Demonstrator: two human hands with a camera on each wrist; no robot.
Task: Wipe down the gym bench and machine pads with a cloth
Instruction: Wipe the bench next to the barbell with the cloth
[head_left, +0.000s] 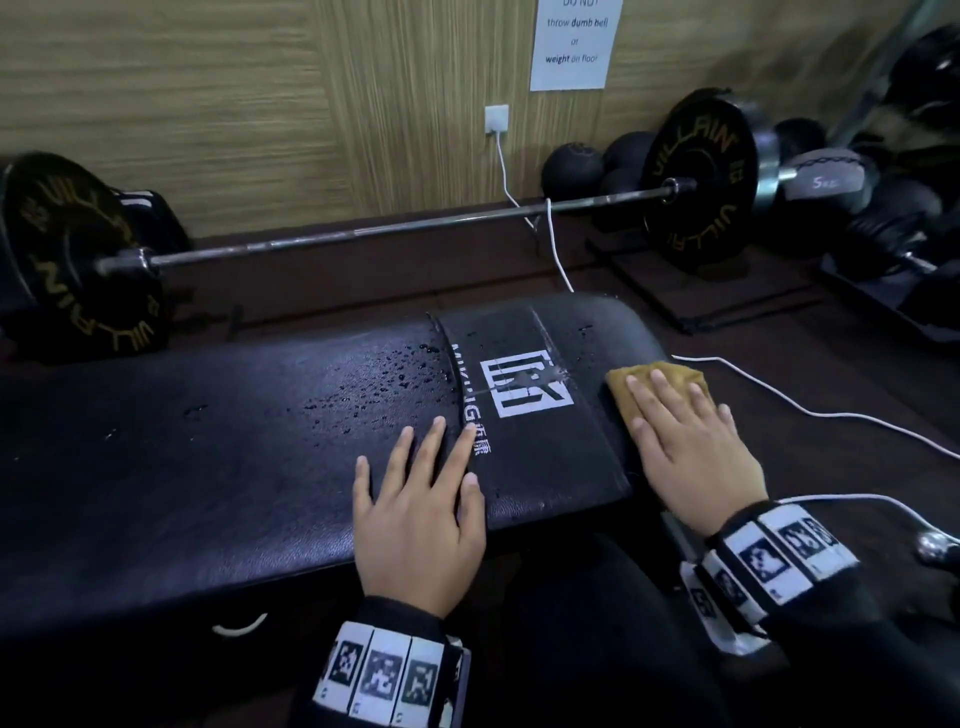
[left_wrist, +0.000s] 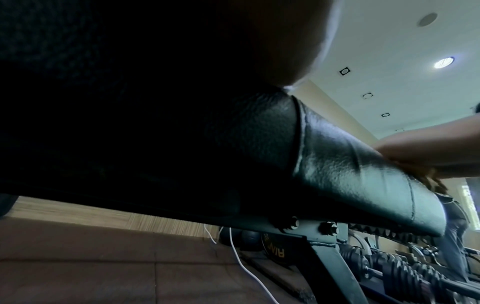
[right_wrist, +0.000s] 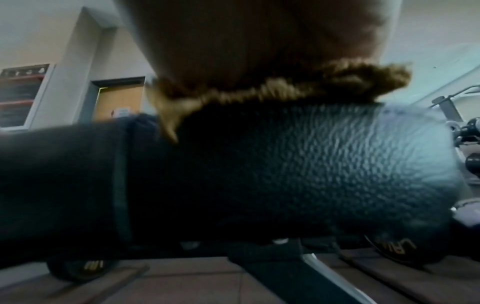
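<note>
A black padded gym bench runs across the head view, with water droplets scattered near its white logo. My right hand lies flat with straight fingers on a tan cloth, pressing it onto the bench's right end. My left hand rests flat on the pad beside the logo, fingers spread and holding nothing. In the right wrist view the cloth bunches under my palm on the grained black pad. The left wrist view shows the pad's edge and my right hand on it.
A loaded barbell with black plates lies on the floor behind the bench by the wood-panel wall. A white cable trails from a wall socket across the floor to the right. Dumbbells and black balls crowd the far right.
</note>
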